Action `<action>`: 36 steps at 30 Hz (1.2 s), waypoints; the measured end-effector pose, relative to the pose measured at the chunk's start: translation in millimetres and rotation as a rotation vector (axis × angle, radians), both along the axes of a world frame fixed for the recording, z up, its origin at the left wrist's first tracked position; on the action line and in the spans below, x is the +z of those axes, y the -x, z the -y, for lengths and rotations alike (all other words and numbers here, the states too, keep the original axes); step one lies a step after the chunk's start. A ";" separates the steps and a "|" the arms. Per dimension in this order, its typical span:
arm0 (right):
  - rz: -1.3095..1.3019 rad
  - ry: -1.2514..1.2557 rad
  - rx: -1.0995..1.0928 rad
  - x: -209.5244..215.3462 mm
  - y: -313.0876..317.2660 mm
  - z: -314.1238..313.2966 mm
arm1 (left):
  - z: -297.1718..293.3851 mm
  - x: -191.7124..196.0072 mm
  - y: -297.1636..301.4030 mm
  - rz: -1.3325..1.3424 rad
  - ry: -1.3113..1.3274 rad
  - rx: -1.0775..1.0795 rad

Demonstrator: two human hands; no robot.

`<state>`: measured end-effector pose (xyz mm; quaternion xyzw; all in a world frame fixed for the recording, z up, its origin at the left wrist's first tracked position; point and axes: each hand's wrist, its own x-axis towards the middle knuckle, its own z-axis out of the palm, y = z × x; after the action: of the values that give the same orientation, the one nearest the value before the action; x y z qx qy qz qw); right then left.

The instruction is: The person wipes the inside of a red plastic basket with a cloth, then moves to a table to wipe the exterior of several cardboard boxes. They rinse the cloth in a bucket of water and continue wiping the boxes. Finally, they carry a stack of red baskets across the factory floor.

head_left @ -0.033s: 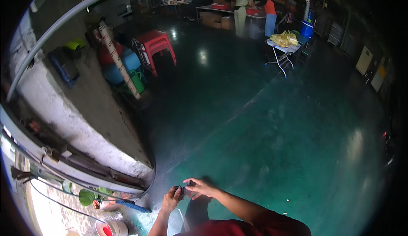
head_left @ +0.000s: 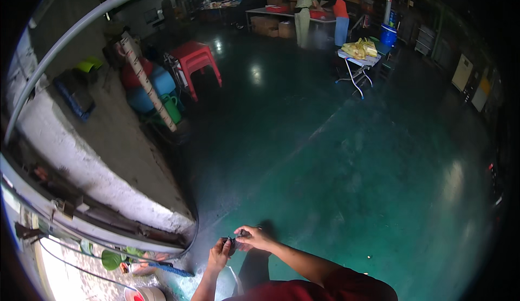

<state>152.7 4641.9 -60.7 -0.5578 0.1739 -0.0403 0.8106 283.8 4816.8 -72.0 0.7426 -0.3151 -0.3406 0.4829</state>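
Low in the view, my left hand [head_left: 218,254] and my right hand [head_left: 257,238] come together over the green floor. Between them is a small dark object [head_left: 233,242], too small and shadowed to name. The left thumb and fingers are closed around its near side. My right fingers curl in a pinch at its other side, and what lies under them is partly hidden.
A low white-edged wall [head_left: 108,176] runs along my left, with a blue brush-like item [head_left: 172,269] and a white bucket [head_left: 146,294] nearer. Farther off stand red stools [head_left: 196,57], a folding table [head_left: 362,60] with yellow bags, and two people at a long table [head_left: 259,11].
The view has shifted slightly, so the surroundings sit a little further left. Both hands stay together on the small dark object.
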 end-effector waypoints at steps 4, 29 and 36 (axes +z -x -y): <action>-0.147 0.387 -0.100 42.4 -36.4 156.1 | 156.1 10.9 -72.8 -0.345 0.015 0.441; -0.131 0.563 -0.430 177.1 -159.0 1076.4 | 1101.5 112.0 -228.4 -0.221 0.259 -0.317; -0.069 0.709 -0.422 199.4 -252.7 1349.5 | 1412.5 144.9 -280.2 -0.260 0.203 -0.403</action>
<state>405.4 3292.4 138.7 -0.7555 0.2870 -0.2444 0.5359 564.0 3404.3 72.9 0.5625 -0.4246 -0.4890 0.5139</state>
